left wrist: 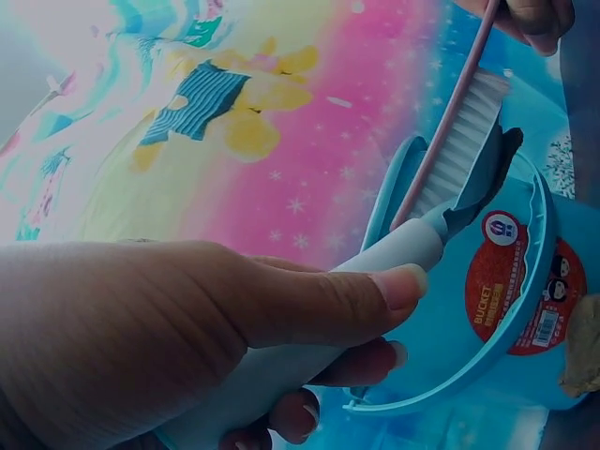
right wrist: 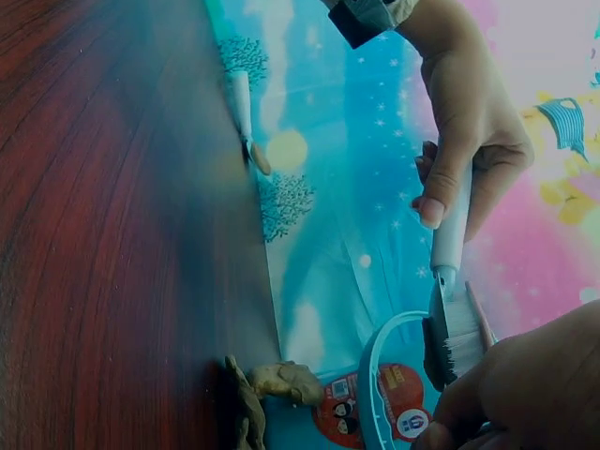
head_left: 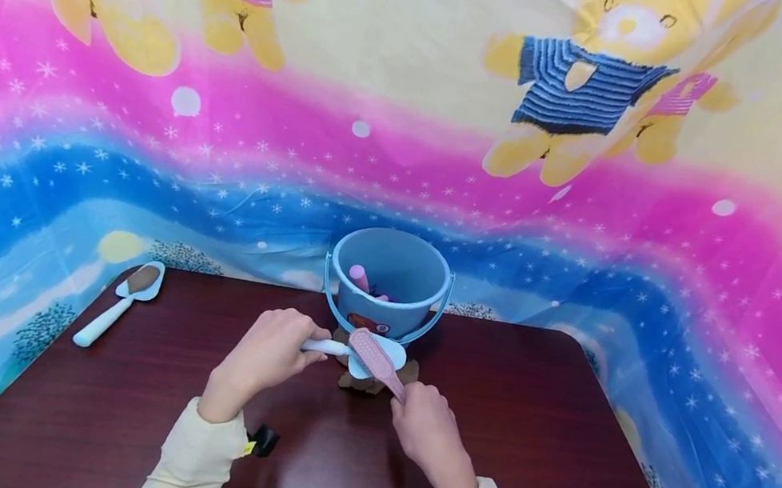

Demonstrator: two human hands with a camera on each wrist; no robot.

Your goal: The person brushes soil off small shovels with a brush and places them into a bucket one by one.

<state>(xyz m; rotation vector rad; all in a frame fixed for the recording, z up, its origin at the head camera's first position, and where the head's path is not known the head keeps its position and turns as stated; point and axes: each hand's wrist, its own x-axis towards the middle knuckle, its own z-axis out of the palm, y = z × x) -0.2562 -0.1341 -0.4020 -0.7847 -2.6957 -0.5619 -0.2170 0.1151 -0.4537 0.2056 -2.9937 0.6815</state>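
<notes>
Left hand (head_left: 275, 350) fingers curled round small shovel (head_left: 392, 349), right hand (head_left: 429, 432) gripping pink brush (head_left: 373, 357), bristles against shovel's blade. Both held over brown clumps (head_left: 362, 386) before blue bucket (head_left: 413, 316). Second shovel (head_left: 103, 322), brown lump (head_left: 142, 278) on it, lies table's (head_left: 557, 440) far left.

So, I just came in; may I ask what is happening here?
A person's left hand holds a small shovel, while the right hand holds a pink brush, its bristles against the shovel. Brown clumps lie on the table by a blue bucket. A second shovel lies to the left, with a brown lump on it.
</notes>
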